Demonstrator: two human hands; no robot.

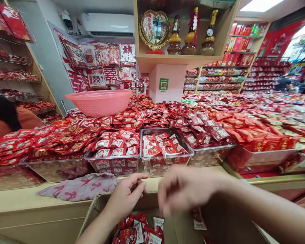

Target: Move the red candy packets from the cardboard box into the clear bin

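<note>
My left hand (128, 191) is over the near side of an open cardboard box (174, 223), fingers loosely curled. A gap shows between thumb and forefinger, with nothing visible in it. To its right, my right hand (183, 189) is smeared by motion, fingers bent downward; whether it holds anything cannot be made out. Inside the box lie several red and white candy packets (139, 230), and one more packet (199, 220) is partly hidden below my right forearm. Just beyond the hands stands a clear plastic bin (165, 161) with neat rows of similar packets (165, 145).
Another clear bin (112, 162) of packets adjoins on the left. A pink patterned cloth (83, 186) lies on the counter edge (40, 208). Behind are heaped red packets, a pink plastic basket (99, 101) and a pillar (167, 81) under a display shelf. Someone's sleeve (27, 118) is at far left.
</note>
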